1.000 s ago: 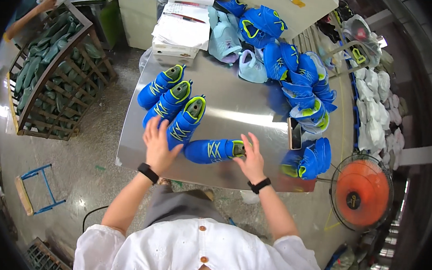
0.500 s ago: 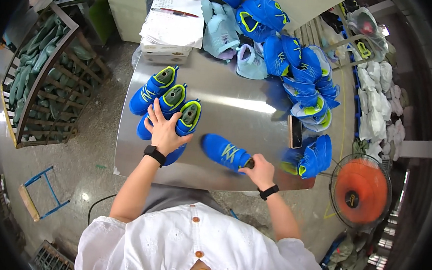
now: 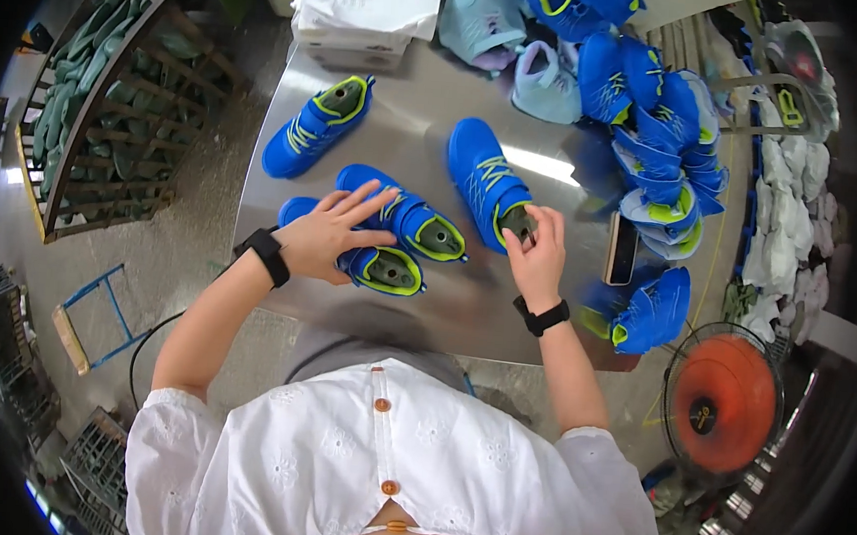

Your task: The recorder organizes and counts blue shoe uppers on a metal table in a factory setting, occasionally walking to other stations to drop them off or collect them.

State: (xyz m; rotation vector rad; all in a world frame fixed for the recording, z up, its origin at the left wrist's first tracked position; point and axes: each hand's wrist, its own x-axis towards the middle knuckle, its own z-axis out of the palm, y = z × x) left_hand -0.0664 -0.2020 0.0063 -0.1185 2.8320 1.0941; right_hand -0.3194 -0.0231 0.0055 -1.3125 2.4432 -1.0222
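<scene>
Blue shoe [image 3: 487, 177] with a dark green last [image 3: 517, 224] in its opening: it is placed on the metal table [image 3: 408, 137], its heel at the right grip [image 3: 538, 260] and its toe directed far and slightly left. The right grip is narrowed on this heel, thumb and fingers set about the opening. The left grip [image 3: 326, 240] is wide, its fingers spread over the middle shoe [image 3: 417, 219] and its palm over the near shoe [image 3: 386, 270]; these two are laid side by side, heels to the right. The far-left shoe [image 3: 303, 139] is set apart from them, untouched.

Compared with half a second ago, the held shoe has been carried farther across the table and its toe turned toward the far side. The middle and near shoes have been swung round, their heels formerly on the far side, and separated from the far-left shoe.

Most of the near shoe's upper is hidden under the left grip, and part of the held heel is covered by the right fingers. The paper stack [image 3: 368, 0] and the far-right blue shoe pile [image 3: 662, 125] are cut off by the upper edge; the handwriting is hard to make out.
</scene>
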